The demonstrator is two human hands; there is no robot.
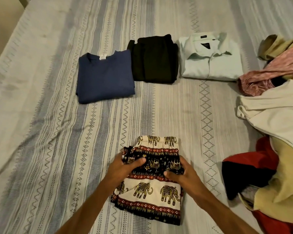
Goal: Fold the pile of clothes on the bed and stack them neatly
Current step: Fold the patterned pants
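Note:
An elephant-print garment (152, 196) in cream, black and red lies folded on the bed near me. My left hand (125, 166) grips its left edge, thumb on top. My right hand (181, 174) grips its right edge the same way. Farther back lie three folded pieces in a row: a navy blue top (105, 76), a black garment (154, 59) and a pale white collared shirt (211, 59). At the right edge sits the unfolded pile (277, 149) of cream, red, pink and tan clothes.
The bed is covered by a grey and white striped sheet (49, 124) with zigzag patterns. A wall and the bed's edge (5, 53) show at the top left. Open sheet lies between the folded row and the elephant-print garment.

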